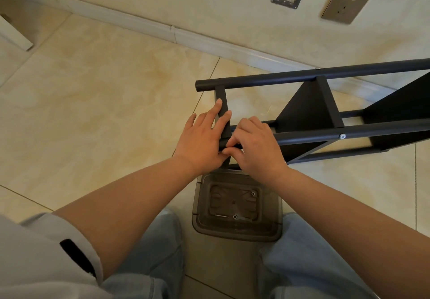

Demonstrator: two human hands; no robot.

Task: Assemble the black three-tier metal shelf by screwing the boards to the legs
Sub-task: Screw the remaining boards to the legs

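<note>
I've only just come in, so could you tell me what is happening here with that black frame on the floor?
A person is putting together a black metal shelf that lies on its side on the tiled floor. The left hand lies with straight fingers along the end crossbar, steadying it. The right hand pinches something small at the end of the near leg, too hidden to identify. Two boards are already in, and one screw shows in that leg. A plastic tray holding loose fasteners sits between the knees.
</note>
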